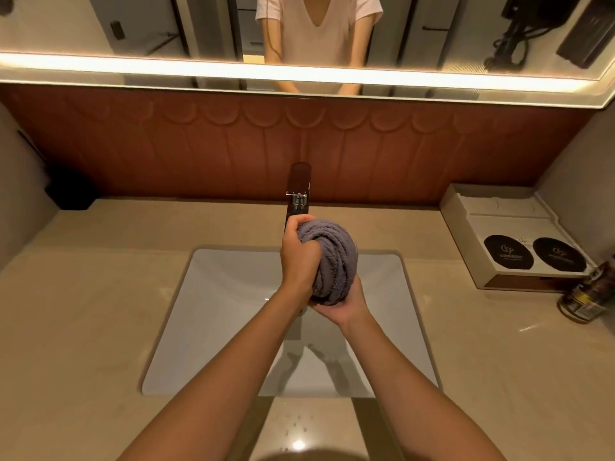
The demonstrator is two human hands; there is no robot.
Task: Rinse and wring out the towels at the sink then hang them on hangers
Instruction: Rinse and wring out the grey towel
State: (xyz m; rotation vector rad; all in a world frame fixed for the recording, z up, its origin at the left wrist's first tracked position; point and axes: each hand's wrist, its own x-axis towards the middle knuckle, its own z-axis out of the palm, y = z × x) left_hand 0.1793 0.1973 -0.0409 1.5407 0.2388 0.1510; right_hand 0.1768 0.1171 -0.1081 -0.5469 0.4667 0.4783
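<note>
A grey towel [334, 257], twisted into a tight coiled bundle, is held above the white rectangular sink [213, 314]. My left hand [299, 257] grips the bundle's upper left side, fingers curled over the top. Underneath, my right hand [342, 302] grips the lower end, its fingers wrapped round the towel's bottom. Both hands are just in front of the chrome faucet [298, 194]. No water stream is visible. No hangers are in view.
A beige countertop [83, 327] surrounds the sink. A white tray [499, 227] with two dark round packets stands at the right, a dark jar [585, 294] in front of it. A black object [71, 191] sits in the back left corner. A lit mirror [133, 28] runs above.
</note>
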